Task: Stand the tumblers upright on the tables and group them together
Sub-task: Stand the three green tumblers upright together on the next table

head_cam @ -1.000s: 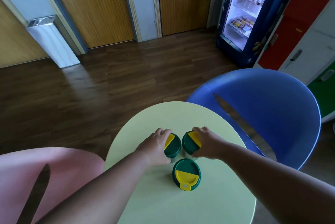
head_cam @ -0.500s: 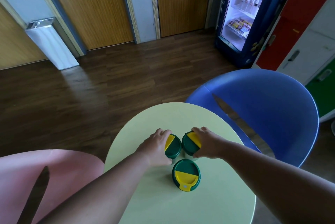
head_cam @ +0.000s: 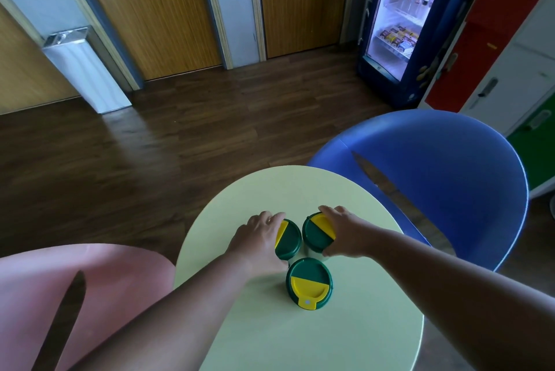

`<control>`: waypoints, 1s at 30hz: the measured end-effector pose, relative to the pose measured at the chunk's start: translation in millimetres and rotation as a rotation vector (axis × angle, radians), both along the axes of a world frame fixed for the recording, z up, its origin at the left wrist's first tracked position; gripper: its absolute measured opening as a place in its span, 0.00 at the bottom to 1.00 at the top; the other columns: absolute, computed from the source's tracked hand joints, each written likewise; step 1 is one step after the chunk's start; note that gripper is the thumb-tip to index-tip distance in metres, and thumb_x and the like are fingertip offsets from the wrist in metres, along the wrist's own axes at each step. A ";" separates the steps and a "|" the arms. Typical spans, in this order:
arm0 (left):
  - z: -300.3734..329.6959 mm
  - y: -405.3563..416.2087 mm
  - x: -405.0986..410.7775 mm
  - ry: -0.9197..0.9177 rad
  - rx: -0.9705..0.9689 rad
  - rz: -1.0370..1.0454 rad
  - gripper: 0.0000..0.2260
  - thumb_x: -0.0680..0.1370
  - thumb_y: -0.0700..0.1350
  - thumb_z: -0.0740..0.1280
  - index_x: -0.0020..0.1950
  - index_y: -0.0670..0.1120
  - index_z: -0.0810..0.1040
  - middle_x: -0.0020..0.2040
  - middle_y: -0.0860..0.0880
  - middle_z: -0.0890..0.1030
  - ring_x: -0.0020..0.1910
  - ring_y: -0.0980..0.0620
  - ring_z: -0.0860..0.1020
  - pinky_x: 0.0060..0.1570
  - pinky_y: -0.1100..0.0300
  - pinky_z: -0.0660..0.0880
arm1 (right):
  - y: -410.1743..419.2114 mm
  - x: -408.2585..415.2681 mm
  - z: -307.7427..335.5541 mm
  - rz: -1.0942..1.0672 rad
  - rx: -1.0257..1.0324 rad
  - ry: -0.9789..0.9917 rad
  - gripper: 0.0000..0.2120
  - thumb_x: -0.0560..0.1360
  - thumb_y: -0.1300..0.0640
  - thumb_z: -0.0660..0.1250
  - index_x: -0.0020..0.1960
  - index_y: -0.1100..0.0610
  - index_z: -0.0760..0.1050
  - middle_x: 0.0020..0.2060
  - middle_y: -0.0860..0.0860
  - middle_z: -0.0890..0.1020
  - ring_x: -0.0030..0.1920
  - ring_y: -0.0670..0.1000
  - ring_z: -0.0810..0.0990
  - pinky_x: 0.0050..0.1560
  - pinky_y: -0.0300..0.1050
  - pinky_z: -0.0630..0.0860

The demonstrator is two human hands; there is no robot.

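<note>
Three tumblers stand upright, close together on the table. The left hand grips one, the right hand another; the third stands just below them. This table seems nearly finished.

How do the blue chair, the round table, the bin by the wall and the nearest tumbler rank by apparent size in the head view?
1. Round table and blue chair: alike, unranked.
2. Bin, farther off.
3. Nearest tumbler.

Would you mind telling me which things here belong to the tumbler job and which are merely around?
Job:
- left tumbler, in left hand
- right tumbler, in right hand
- near tumbler
- green table

Around:
- blue chair
- pink chair
- drinks fridge
- metal bin
</note>
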State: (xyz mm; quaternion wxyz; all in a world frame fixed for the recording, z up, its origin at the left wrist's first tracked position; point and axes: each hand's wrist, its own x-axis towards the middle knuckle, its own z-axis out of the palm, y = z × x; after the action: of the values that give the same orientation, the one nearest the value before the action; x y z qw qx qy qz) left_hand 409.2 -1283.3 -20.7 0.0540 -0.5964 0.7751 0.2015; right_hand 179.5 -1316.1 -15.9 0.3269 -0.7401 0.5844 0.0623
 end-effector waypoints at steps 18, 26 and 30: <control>-25.4 46.6 -19.7 0.074 -0.316 -0.565 0.39 0.61 0.64 0.73 0.67 0.52 0.68 0.63 0.53 0.76 0.69 0.47 0.72 0.66 0.47 0.60 | 29.4 -6.5 5.5 -0.156 -0.214 -0.050 0.32 0.72 0.51 0.69 0.74 0.50 0.62 0.64 0.53 0.69 0.62 0.55 0.71 0.57 0.49 0.76; -28.3 46.3 -22.9 0.124 -0.423 -0.441 0.32 0.60 0.63 0.70 0.59 0.51 0.71 0.56 0.54 0.76 0.62 0.49 0.74 0.63 0.48 0.62 | 28.0 -5.4 5.9 -0.133 -0.178 -0.007 0.32 0.72 0.51 0.68 0.74 0.50 0.62 0.63 0.53 0.69 0.61 0.55 0.71 0.53 0.48 0.76; -29.4 46.1 -23.6 0.125 -0.471 -0.384 0.33 0.58 0.66 0.71 0.56 0.51 0.72 0.52 0.55 0.76 0.59 0.51 0.74 0.61 0.48 0.64 | 27.8 -5.8 6.3 -0.112 -0.171 0.009 0.31 0.73 0.50 0.68 0.74 0.50 0.62 0.63 0.53 0.70 0.61 0.54 0.72 0.54 0.48 0.76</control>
State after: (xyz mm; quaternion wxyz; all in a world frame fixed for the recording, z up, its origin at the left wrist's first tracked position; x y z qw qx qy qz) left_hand 385.6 -1237.2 -50.0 -0.0963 -0.4218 0.9007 0.0388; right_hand 173.7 -1288.3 -9.6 0.2631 -0.7312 0.6294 -0.0030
